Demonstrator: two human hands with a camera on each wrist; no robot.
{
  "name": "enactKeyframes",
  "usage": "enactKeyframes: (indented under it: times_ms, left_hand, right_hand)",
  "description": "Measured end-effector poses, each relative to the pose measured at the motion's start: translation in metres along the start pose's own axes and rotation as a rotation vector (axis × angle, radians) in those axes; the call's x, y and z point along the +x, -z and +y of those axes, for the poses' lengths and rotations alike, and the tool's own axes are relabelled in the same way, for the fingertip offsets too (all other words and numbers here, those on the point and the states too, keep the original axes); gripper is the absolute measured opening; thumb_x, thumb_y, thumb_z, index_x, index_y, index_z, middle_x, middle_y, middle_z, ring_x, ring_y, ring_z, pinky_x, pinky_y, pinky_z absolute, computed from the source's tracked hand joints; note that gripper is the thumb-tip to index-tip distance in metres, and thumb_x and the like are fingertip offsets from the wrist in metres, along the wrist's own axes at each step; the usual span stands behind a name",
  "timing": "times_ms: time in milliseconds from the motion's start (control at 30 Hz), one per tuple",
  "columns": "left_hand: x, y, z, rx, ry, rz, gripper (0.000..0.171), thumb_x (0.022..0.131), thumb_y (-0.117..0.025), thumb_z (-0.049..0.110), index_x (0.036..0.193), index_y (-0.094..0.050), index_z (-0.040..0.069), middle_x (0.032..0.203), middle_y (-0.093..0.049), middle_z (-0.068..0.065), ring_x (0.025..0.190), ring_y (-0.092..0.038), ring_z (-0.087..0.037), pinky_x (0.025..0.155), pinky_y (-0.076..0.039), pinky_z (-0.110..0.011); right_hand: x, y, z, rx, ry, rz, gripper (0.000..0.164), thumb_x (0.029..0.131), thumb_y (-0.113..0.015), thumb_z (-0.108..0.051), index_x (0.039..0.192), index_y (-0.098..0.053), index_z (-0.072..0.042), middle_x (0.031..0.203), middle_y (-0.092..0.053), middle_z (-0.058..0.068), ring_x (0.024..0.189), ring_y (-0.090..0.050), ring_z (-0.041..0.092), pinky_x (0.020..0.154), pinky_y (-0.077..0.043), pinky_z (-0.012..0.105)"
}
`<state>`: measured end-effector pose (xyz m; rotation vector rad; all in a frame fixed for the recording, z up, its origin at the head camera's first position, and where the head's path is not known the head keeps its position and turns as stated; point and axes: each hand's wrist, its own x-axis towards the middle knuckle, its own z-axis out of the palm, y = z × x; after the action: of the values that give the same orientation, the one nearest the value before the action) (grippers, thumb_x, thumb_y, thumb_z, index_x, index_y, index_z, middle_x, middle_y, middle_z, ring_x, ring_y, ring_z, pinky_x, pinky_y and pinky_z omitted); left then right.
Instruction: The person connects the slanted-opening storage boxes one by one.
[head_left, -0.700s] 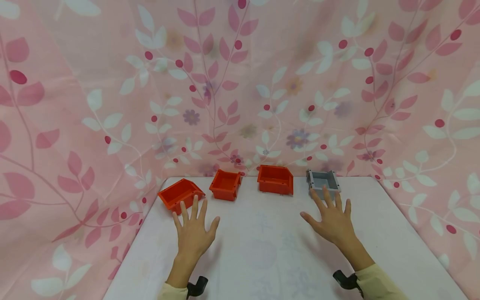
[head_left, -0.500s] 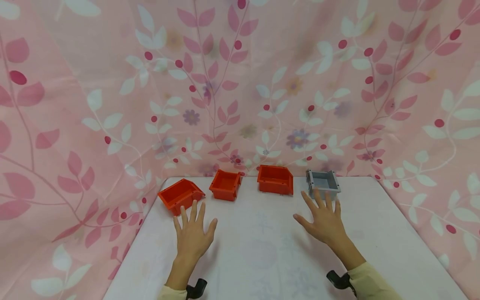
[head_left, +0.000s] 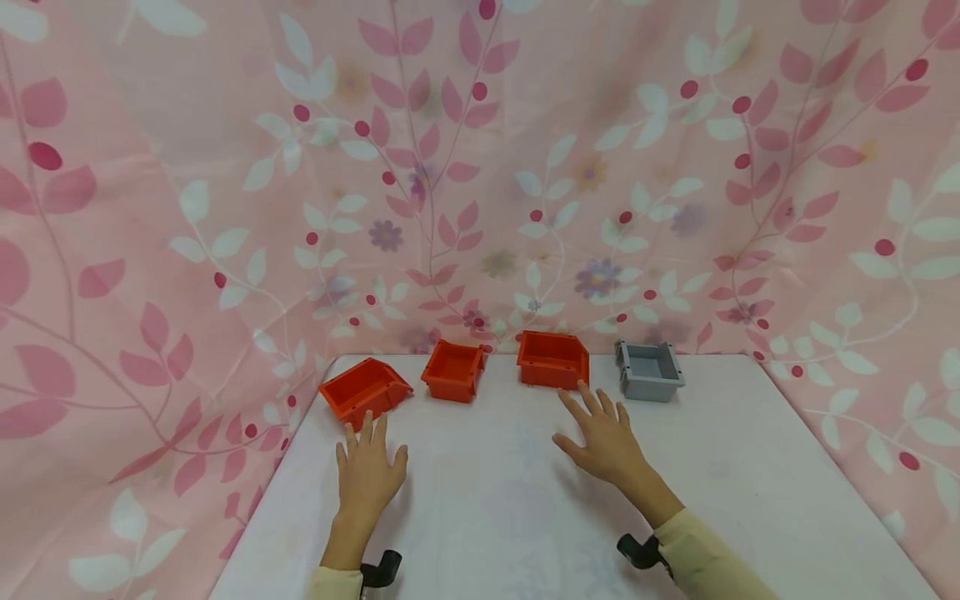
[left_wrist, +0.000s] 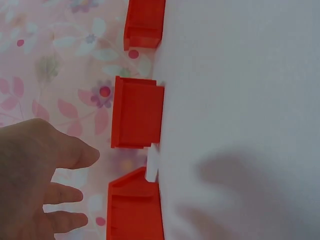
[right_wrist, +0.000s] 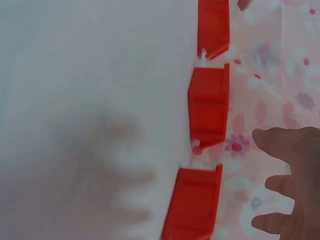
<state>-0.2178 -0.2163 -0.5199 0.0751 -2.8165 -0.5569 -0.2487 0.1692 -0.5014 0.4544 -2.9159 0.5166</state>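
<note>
The left hand [head_left: 367, 475] partly hides the leftmost red bin [head_left: 363, 390] on the tabletop [head_left: 487, 508], cropped in the left-wrist view; the right hand [head_left: 607, 444] hangs near another red bin [head_left: 553, 362]; both grips spread wide, holding nothing.

You are facing a broad lane of white tabletop [head_left: 495, 492] between your left hand [head_left: 366, 473] and right hand [head_left: 606, 442]. An angled red bin [head_left: 363, 390] is standing ahead of your left, a wide red bin [head_left: 553, 363] ahead of your right. A square red bin [head_left: 454, 372] is leaving gaps either side, a grey bin [head_left: 651, 387] is standing farther right, and floral cloth [head_left: 487, 167] is closing the back.
</note>
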Motion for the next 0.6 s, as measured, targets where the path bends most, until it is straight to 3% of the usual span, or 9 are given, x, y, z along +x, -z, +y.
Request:
enactKeyframes:
  times_ms: [300,600]
  left_hand:
    - [0.037,0.001,-0.030,-0.037,-0.018,0.075,0.067,0.093,-0.066,0.013,0.152,-0.042,-0.009,0.158,-0.034,-0.034,0.144,-0.023,-0.062,0.113,-0.020,-0.075]
    - [0.060,0.002,-0.051,0.004,0.056,0.119,0.056,0.093,-0.062,0.004,0.146,-0.050,-0.008,0.153,-0.042,-0.034,0.139,-0.032,-0.062,0.110,-0.025,-0.078]
  right_hand:
    - [0.006,-0.030,-0.024,0.037,0.067,-0.123,0.078,0.093,-0.076,-0.040,0.161,-0.043,-0.021,0.165,-0.033,0.019,0.146,-0.031,0.052,0.111,-0.023,0.077]
    - [-0.001,-0.062,-0.039,0.073,0.044,-0.281,0.074,0.092,-0.077,-0.040,0.158,-0.048,-0.022,0.165,-0.034,0.018,0.146,-0.031,0.052,0.111,-0.026,0.076]
